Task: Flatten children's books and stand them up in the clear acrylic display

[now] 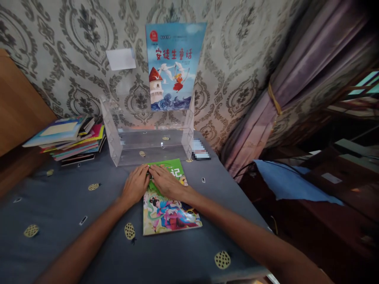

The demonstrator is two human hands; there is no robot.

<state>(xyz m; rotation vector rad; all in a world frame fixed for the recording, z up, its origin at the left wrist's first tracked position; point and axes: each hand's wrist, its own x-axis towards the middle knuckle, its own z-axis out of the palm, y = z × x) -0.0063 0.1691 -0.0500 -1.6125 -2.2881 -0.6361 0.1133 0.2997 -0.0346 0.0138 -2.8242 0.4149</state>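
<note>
A green-topped children's book point(173, 213) with a colourful illustrated cover lies flat on the dark cloth in front of me. My left hand point(136, 185) rests at the book's upper left edge, its fingers stretched forward. Across the upper cover lies my right hand point(166, 182), fingers extended toward the left hand. The fingertips of both hands meet near the upper left corner; whether something small is between them I cannot tell. Just beyond the book stands a clear acrylic rack point(112, 134). A blue book point(174, 86) with red lettering stands upright at the rack's back right.
To the left is a stack of books and booklets point(74, 138). A white card point(121, 59) shows against the patterned wall. Right of the rack lies a small blurred-out item point(200, 150). A tied curtain point(260, 106) and a blue cloth point(293, 183) are beyond the table's right edge.
</note>
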